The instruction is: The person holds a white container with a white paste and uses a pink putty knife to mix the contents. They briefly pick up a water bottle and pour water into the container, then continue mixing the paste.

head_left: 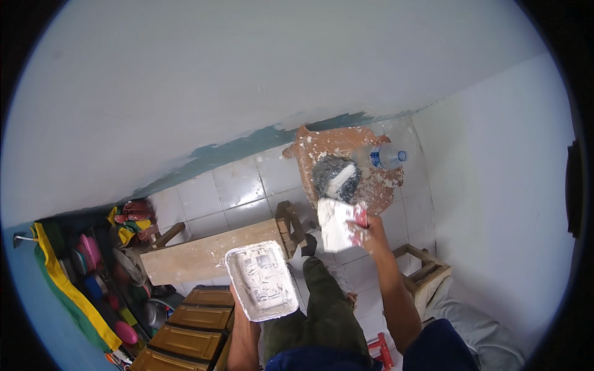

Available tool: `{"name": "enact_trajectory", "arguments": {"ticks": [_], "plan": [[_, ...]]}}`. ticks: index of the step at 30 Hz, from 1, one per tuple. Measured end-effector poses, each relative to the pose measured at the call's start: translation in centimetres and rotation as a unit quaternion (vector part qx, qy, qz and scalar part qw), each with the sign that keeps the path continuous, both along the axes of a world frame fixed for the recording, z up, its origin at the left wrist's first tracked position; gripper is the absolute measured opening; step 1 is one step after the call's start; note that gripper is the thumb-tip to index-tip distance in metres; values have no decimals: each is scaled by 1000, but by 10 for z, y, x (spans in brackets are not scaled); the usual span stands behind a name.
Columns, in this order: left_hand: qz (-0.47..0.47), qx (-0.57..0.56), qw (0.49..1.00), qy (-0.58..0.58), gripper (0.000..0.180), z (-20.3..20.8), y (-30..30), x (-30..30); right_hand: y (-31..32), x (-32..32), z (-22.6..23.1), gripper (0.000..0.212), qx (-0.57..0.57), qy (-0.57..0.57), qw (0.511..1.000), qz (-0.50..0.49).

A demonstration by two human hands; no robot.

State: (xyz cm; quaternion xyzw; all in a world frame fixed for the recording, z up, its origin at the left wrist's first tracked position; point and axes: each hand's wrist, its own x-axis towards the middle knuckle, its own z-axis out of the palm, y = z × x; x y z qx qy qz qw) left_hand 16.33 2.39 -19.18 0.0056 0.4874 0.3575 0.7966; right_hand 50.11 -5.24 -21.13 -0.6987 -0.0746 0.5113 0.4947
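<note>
A white-smeared tray (272, 312), long axis roughly 11-to-5 o'clock, is gripped by the nearer left hand (237, 304) at its 8 o'clock side, fingers mostly hidden; toward 2 o'clock, the right hand (372, 233) pinches a paste-coated spreader (335, 226).

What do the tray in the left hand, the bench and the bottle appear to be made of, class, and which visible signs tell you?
Tray: probably plastic, given its rounded corners and thin rim; white paste hides most of its finish.

Bench: most likely wood, dull; it has a tan colour and squared plank edges.

Bottle: likely clear plastic, glossy; it is see-through with highlights.
</note>
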Motion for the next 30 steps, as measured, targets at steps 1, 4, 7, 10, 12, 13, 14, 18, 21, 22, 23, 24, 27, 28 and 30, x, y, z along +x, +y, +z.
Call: {"name": "enact_trajectory", "arguments": {"ticks": [1, 4, 7, 10, 12, 13, 14, 18, 21, 22, 23, 24, 27, 28, 30], "plan": [[4, -3, 1000, 7, 47, -4, -1, 0, 7, 11, -17, 14, -14, -42, 999, -10], [12, -8, 1000, 27, 47, -13, -7, 2, 30, 50, -72, 15, -18, -262, 964, 34], [15, -15, 999, 36, 47, -22, -9, 4, 56, 71, -121, 16, 20, -430, 902, 26], [19, -24, 999, 45, 47, -29, -11, 2, 78, 78, -132, 21, -18, -498, 865, 67], [19, -28, 998, 48, 47, -34, -13, 3, 84, 77, -135, 21, -20, -524, 848, 75], [19, -30, 998, 49, 47, -36, -13, 5, 87, 76, -138, 21, -20, -537, 840, 79], [18, -32, 998, 51, 47, -39, -13, 6, 91, 75, -147, 21, -2, -562, 822, 96], [18, -41, 997, 55, 46, -45, -13, 10, 101, 68, -174, 22, 15, -609, 783, 126], [14, -47, 997, 54, 46, -48, -13, 13, 105, 63, -176, 22, 5, -599, 791, 124], [16, -50, 997, 50, 46, -49, -12, 14, 104, 62, -177, 23, 9, -594, 795, 123], [16, -53, 997, 51, 46, -49, -14, 13, 102, 60, -177, 24, 14, -589, 799, 122], [15, -54, 997, 50, 46, -50, -13, 16, 102, 58, -173, 25, 50, -591, 800, 97], [13, -53, 998, 45, 46, -55, -8, 21, 109, 64, -186, 25, 25, -599, 790, 127], [16, -52, 998, 43, 46, -56, -5, 22, 114, 66, -187, 23, 26, -637, 762, 119], [15, -62, 997, 47, 46, -51, -15, 18, 113, 60, -181, 21, 20, -631, 768, 110]]}}
